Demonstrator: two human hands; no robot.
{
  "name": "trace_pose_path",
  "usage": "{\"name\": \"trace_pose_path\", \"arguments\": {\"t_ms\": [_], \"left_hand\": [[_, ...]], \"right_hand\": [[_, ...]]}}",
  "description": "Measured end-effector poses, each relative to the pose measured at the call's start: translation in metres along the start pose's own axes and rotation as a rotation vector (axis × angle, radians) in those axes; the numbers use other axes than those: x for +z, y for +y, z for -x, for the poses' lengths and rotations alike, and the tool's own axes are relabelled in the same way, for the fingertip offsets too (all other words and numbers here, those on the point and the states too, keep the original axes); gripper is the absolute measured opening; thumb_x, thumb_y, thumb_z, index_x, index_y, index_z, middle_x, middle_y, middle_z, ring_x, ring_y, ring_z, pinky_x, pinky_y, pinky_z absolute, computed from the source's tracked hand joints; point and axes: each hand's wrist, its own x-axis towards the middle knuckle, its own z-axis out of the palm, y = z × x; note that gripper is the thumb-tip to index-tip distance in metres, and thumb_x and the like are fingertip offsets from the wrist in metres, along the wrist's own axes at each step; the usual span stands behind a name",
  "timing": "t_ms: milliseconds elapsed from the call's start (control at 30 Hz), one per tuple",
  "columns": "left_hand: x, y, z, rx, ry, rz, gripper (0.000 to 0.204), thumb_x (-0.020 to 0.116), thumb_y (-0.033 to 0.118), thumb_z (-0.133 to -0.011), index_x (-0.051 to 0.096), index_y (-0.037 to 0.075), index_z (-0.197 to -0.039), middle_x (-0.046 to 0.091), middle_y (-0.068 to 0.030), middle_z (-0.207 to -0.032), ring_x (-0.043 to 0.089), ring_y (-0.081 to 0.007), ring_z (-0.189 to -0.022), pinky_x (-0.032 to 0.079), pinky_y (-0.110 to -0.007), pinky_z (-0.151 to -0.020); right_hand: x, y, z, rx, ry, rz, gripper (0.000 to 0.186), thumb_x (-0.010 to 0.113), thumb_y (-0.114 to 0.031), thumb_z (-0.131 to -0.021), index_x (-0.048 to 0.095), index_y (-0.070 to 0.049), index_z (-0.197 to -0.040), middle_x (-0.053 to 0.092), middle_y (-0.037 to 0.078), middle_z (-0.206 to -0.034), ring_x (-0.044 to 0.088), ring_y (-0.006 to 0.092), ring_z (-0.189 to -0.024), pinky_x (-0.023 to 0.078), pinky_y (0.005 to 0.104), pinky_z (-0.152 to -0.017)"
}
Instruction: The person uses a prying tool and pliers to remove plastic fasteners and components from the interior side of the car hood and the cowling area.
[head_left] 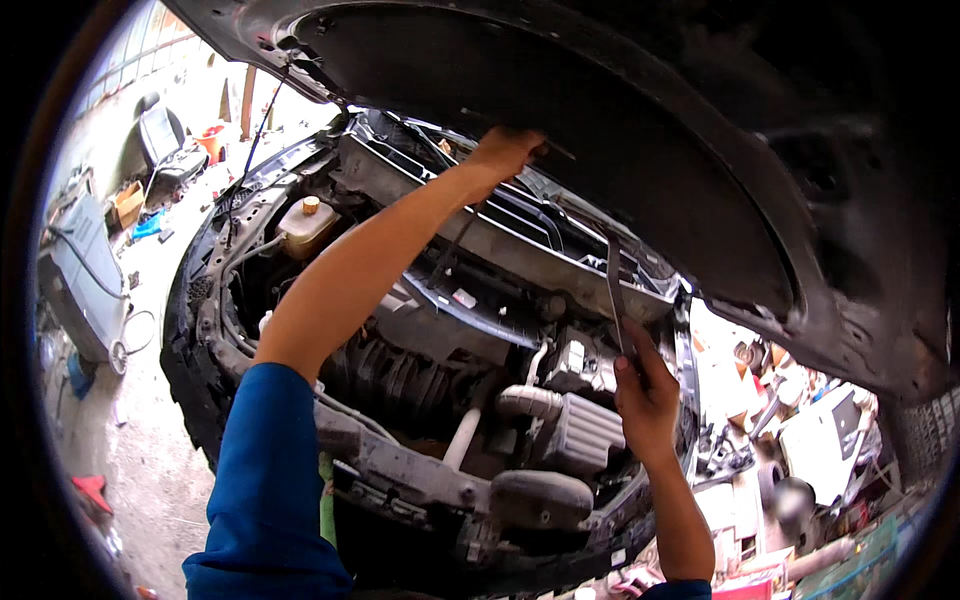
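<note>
My left hand reaches across the engine bay to the windscreen side, close under the raised bonnet. Its fingers are curled closed; what they grip is mostly hidden, with a thin rod-like shape showing beside the knuckles. Below that hand a narrow dark bar slants down over the engine. My right hand, over the right side of the bay, is closed around the lower end of a long flat dark bar. The bar rises from my fingers and bends toward the cowl near the windscreen.
The engine bay holds a coolant tank with a yellowish cap, an engine and a ribbed grey box. A grey wheeled machine and a car seat stand at left. Piled parts lie at right.
</note>
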Motion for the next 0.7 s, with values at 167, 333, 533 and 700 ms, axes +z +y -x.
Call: {"name": "trace_pose_path", "arguments": {"t_ms": [167, 333, 533, 700], "left_hand": [[0.001, -0.036, -0.056, 0.127, 0.021, -0.086, 0.029, 0.053, 0.034, -0.094, 0.064, 0.007, -0.096, 0.051, 0.0004, -0.069, 0.042, -0.0102, -0.057, 0.035, -0.026, -0.052], [0.001, -0.068, -0.091, 0.138, 0.066, -0.159, 0.035, 0.055, 0.035, -0.094, 0.066, 0.002, -0.093, 0.065, -0.0065, -0.086, 0.056, -0.0169, -0.074, 0.044, -0.031, -0.073], [-0.004, -0.096, -0.107, 0.087, -0.001, -0.09, 0.037, 0.053, 0.044, -0.095, 0.061, 0.008, -0.088, 0.048, 0.0014, -0.066, 0.041, -0.0092, -0.057, 0.036, -0.025, -0.052], [-0.012, -0.109, -0.086, 0.208, 0.077, -0.069, 0.038, 0.055, 0.044, -0.095, 0.062, 0.007, -0.087, 0.046, 0.0031, -0.061, 0.037, -0.0068, -0.049, 0.028, -0.023, -0.044]], "right_hand": [[0.04, 0.043, -0.107, -0.229, 0.135, 0.096, 0.038, 0.057, -0.01, -0.093, 0.054, -0.003, -0.131, 0.051, -0.002, -0.071, 0.04, 0.0039, -0.055, 0.034, 0.0213, -0.05], [0.072, 0.064, -0.185, -0.25, 0.224, 0.039, 0.036, 0.057, -0.012, -0.094, 0.056, -0.004, -0.129, 0.066, 0.012, -0.094, 0.054, 0.0123, -0.074, 0.046, 0.0266, -0.069], [0.122, 0.088, -0.219, -0.35, 0.388, -0.012, 0.037, 0.055, -0.006, -0.092, 0.056, -0.005, -0.129, 0.066, 0.015, -0.107, 0.059, 0.0169, -0.082, 0.047, 0.0291, -0.071], [0.166, 0.09, -0.224, -0.354, 0.539, -0.074, 0.038, 0.052, -0.006, -0.093, 0.054, -0.006, -0.131, 0.066, 0.009, -0.093, 0.042, 0.0089, -0.061, 0.04, 0.0264, -0.056]]}}
